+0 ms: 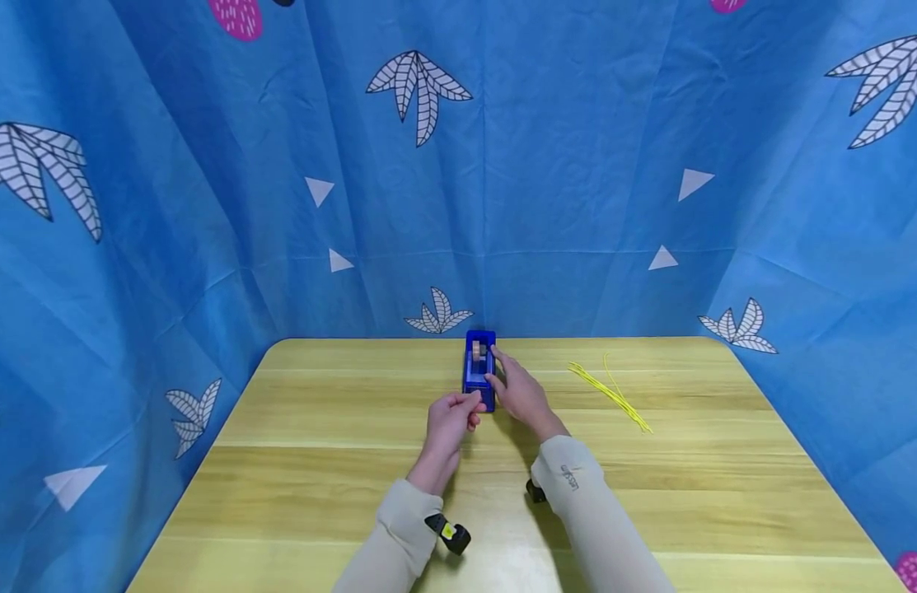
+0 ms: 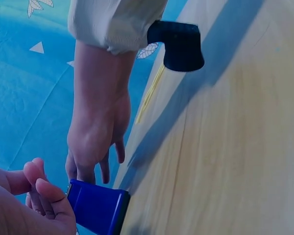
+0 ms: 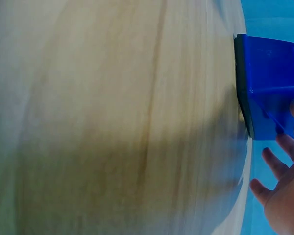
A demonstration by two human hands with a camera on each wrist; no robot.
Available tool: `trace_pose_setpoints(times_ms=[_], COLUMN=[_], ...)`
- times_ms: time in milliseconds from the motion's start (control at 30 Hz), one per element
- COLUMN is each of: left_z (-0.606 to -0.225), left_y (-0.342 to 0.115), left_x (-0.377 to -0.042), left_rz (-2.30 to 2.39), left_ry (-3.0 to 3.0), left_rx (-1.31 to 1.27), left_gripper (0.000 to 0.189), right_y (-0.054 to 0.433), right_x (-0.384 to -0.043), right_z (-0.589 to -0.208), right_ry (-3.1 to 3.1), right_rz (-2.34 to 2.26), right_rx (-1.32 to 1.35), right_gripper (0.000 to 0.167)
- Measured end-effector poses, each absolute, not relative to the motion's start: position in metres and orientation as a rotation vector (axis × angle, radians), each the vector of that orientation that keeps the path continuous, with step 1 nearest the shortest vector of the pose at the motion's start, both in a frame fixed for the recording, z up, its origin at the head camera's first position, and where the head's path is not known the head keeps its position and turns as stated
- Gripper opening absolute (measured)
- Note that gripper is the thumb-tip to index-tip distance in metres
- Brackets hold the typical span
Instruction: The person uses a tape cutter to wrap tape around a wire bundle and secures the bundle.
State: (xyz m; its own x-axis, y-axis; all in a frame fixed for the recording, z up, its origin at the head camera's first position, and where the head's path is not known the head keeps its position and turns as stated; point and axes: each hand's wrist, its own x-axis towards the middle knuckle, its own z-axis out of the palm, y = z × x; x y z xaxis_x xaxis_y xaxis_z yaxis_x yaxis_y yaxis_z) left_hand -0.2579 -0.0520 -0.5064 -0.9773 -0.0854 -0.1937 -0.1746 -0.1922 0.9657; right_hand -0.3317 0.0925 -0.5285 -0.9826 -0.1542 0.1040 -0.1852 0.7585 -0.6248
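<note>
A blue tape dispenser (image 1: 488, 397) with a roll of tape (image 1: 476, 352) in it stands near the table's far edge. At its near end my left hand (image 1: 446, 420) pinches with thumb and forefinger, right by the dispenser's front lip; the tape end between the fingertips is hidden. My right hand (image 1: 523, 394) grips the dispenser's right side, thumb nearer me and forefinger reaching toward the roll. In the right wrist view, the thumb touches the blue side wall (image 3: 272, 63) while the other fingers spread behind it.
Several thin yellow strands (image 1: 610, 395) lie in a loose bundle on the wooden table (image 1: 317, 478), right of the right hand. A blue patterned curtain (image 1: 577, 165) hangs behind the table and along its sides.
</note>
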Motion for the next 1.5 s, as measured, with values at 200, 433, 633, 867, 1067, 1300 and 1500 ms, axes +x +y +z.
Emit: trace_pose_setpoints(times_ms=[200, 433, 633, 867, 1067, 1300, 1500], left_z=[-0.507, -0.502, -0.497, -0.497, -0.498, -0.500, -0.504], left_y=[-0.053, -0.050, -0.048, -0.047, -0.048, -0.052, -0.057], left_x=[-0.247, -0.234, -0.224, -0.212, -0.197, -0.179, -0.166], left_rz=[2.373, 2.414, 2.443, 2.434, 2.418, 2.406, 2.402], left_ry=[1.938, 1.910, 1.898, 1.896, 1.906, 1.920, 1.938], left_rx=[-0.337, -0.317, -0.314, -0.304, -0.291, -0.302, -0.305], left_gripper=[0.016, 0.015, 0.013, 0.015, 0.015, 0.015, 0.013], right_y=[0.090, 0.090, 0.089, 0.087, 0.086, 0.086, 0.085], right_x=[-0.334, -0.338, -0.342, -0.347, -0.349, -0.349, -0.349], right_z=[-0.531, -0.529, -0.526, -0.529, -0.531, -0.531, -0.531], right_ry=[-2.909, -2.910, -2.897, -2.887, -2.879, -2.878, -2.871], right_rz=[1.042, 1.007, 0.996, 1.003, 1.019, 1.019, 1.010], right_rx=[0.276, 0.261, 0.278, 0.247, 0.249, 0.240, 0.255], right_gripper=[0.062, 0.061, 0.060, 0.058, 0.058, 0.058, 0.058])
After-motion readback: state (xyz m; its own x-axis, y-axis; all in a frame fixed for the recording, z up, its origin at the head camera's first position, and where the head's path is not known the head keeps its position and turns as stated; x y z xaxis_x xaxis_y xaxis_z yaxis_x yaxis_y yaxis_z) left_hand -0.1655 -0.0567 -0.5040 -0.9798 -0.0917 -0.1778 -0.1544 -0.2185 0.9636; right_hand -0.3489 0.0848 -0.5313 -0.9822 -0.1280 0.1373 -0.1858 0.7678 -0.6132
